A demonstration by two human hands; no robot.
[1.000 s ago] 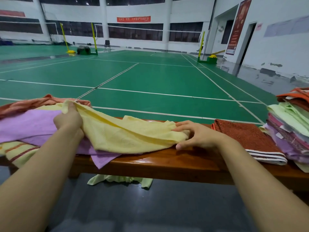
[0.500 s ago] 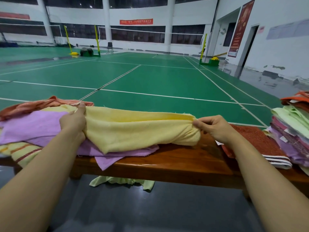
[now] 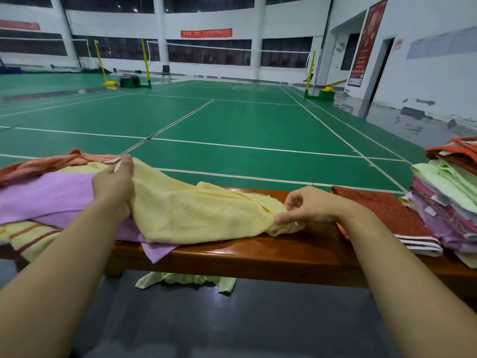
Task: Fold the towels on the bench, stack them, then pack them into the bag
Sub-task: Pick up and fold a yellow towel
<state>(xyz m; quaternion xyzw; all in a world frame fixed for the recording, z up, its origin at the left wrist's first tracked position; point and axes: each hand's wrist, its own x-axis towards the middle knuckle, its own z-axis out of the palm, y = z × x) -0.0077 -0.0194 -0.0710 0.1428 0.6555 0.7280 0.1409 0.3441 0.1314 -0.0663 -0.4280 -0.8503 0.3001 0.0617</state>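
Observation:
A pale yellow towel (image 3: 196, 213) lies loosely spread across the wooden bench (image 3: 258, 257). My left hand (image 3: 113, 187) grips its left edge, thumb on top. My right hand (image 3: 307, 205) pinches the towel's right end low on the bench. Under the yellow towel sits a heap of unfolded towels: a purple one (image 3: 51, 195), an orange one (image 3: 51, 164) and a yellow striped one (image 3: 28, 236). A folded red-brown towel (image 3: 387, 213) lies flat to the right. A stack of folded towels (image 3: 449, 200) stands at the far right. No bag is in view.
A light yellow-green cloth (image 3: 185, 279) lies on the dark floor under the bench. Beyond the bench stretches a green badminton court (image 3: 232, 125) with net posts (image 3: 145, 63). The floor in front of the bench is dark grey.
The towel was stretched taut and lifted between both hands half a second ago. Now my right hand has dropped to the bench and the towel lies slack.

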